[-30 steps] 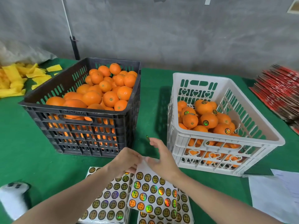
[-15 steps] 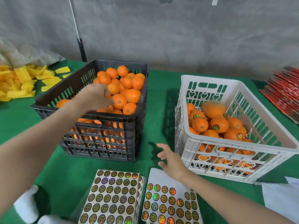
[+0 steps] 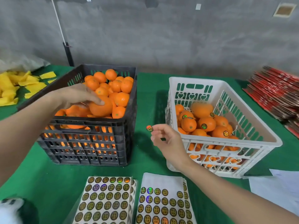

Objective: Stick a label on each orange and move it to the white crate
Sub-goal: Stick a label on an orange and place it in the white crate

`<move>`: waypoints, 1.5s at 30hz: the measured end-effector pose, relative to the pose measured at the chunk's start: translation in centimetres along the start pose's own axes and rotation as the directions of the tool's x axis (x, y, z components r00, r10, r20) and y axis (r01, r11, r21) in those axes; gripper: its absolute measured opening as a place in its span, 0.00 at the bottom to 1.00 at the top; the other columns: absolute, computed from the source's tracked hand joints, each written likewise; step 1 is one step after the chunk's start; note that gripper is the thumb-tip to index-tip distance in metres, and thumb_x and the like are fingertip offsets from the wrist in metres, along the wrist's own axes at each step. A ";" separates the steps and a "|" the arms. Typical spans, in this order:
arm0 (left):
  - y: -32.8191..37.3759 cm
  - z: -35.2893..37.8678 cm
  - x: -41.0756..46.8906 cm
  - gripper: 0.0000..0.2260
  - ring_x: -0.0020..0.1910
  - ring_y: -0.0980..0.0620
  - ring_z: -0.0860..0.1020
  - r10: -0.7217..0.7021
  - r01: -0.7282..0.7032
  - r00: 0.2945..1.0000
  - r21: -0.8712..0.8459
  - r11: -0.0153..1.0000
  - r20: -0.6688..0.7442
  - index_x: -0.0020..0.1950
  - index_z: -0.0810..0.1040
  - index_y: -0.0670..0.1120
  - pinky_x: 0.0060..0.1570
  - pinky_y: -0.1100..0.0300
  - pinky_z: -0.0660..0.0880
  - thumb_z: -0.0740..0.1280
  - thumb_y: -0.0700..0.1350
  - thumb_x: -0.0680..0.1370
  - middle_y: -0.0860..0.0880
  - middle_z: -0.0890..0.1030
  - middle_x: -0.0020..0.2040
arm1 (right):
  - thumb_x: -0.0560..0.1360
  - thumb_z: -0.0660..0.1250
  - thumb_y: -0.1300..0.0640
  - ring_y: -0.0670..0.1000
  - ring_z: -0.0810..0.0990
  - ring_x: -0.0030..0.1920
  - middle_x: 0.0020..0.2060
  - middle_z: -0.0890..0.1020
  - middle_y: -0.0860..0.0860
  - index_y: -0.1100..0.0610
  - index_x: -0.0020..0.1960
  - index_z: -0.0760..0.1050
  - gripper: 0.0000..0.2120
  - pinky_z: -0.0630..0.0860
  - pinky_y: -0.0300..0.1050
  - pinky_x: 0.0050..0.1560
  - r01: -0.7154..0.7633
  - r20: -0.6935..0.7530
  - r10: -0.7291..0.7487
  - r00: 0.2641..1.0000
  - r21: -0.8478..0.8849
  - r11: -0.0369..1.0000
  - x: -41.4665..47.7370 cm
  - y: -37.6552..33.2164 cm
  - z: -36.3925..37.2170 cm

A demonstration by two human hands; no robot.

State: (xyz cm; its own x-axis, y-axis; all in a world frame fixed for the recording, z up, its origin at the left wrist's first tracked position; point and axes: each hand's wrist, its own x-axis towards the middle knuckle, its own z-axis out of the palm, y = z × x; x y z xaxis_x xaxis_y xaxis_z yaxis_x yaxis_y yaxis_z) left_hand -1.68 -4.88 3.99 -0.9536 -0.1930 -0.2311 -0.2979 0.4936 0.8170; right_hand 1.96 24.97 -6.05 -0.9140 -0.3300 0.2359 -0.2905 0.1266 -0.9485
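Left grip [image 3: 76, 96] clasps orange [image 3: 102, 109] in black crate [image 3: 90, 122]; right grip [image 3: 166, 139] pinches label [image 3: 149, 128] beside crate, ready to stick; adhesive side unclear.

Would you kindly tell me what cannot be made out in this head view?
Head view: print on the label pinched by the right hand: too small.
Lower oranges in the black crate: hidden by its wall and upper fruit.
Sticker sheets: cut off by the bottom edge.
White object at bottom left: blurred and cut off.
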 end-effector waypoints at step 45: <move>1.2 18.3 -8.2 0.30 0.45 0.48 0.80 0.196 0.084 0.944 -0.770 0.633 0.264 0.64 0.72 0.42 0.43 0.57 0.75 0.74 0.43 0.64 0.46 0.82 0.50 | 0.76 0.66 0.63 0.46 0.71 0.59 0.58 0.73 0.51 0.50 0.39 0.73 0.11 0.72 0.40 0.54 0.162 0.273 -0.106 0.956 -0.193 0.968 0.1 -5.3 -6.4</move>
State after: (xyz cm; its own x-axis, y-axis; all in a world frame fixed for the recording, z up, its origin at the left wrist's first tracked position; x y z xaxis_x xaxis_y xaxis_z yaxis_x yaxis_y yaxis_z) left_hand 4.98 12.76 -2.83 -0.9704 0.1384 -0.1981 -0.2354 -0.3564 0.9042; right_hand 1.62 30.26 0.30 -0.7657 -0.5845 0.2683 -0.4842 0.2494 -0.8386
